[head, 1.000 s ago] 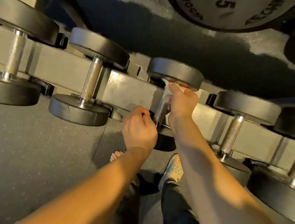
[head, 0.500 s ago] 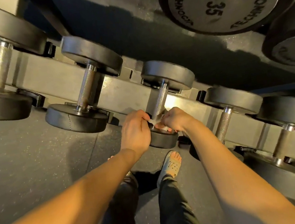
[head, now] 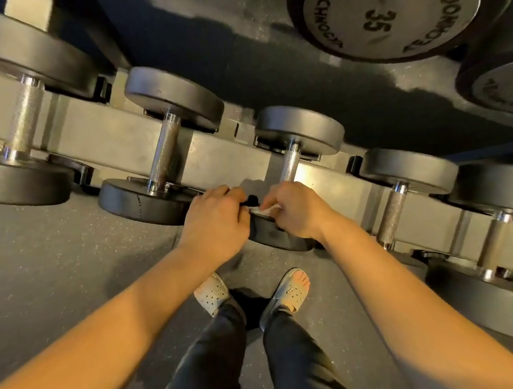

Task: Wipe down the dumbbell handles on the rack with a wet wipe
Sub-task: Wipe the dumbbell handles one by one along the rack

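Two hands meet at the near end of one dumbbell handle (head: 290,161): the right hand (head: 297,212) pinches the wipe (head: 267,208); the left hand (head: 216,219) curls just beside it, its hold unclear. This handle looks nearly done; a neighbouring one likely comes next. The rack (head: 108,137) cradles a row of dumbbells (head: 174,98).

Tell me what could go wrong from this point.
1. The middle dumbbell's near head sits at the front of the rack, close to open sandals showing bare toes; a tug could drop it on them.
2. The right hand, gripping the wet wipe, works against that head; fingers might get pinched if it shifts.
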Demonstrator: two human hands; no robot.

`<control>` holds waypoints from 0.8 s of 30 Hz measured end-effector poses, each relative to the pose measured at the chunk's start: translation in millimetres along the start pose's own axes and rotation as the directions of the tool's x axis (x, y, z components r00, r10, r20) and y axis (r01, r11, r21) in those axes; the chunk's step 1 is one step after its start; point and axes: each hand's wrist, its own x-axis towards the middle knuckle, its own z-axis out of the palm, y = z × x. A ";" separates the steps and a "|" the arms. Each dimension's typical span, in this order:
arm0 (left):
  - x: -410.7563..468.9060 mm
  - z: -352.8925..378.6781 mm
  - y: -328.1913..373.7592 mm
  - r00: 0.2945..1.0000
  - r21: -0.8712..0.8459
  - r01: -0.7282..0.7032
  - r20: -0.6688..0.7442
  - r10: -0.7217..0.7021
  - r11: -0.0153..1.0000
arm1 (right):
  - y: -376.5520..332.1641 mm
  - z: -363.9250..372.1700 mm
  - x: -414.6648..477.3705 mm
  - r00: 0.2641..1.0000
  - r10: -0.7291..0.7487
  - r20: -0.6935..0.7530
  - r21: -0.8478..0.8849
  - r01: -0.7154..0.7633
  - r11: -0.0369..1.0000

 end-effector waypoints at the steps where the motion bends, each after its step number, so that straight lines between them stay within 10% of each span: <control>1: -2.9 -2.8 -4.2 1.000 0.067 -0.017 -0.020 0.018 0.998 | -4.1 -4.0 3.5 0.995 -0.088 0.054 -0.072 0.092 0.993; 10: -24.5 -31.5 -61.6 0.983 0.393 0.099 -0.183 -0.028 0.914 | -44.6 -40.1 34.6 0.875 -0.123 0.468 -0.649 0.435 0.624; 18: -38.3 -22.8 -90.4 0.863 0.022 0.313 -0.424 -0.274 0.950 | 19.6 -33.8 7.1 0.789 -0.596 0.151 -0.733 0.494 0.468; 21: -35.5 -17.2 -85.1 0.831 -0.059 0.331 -0.454 -0.320 0.942 | 30.5 -44.0 4.1 0.810 -0.553 -0.195 -0.591 0.353 0.725; 24: -31.6 -16.2 -84.4 0.818 -0.077 0.335 -0.472 -0.330 0.939 | 9.6 -48.7 9.7 0.920 -0.096 -0.380 0.056 0.127 0.990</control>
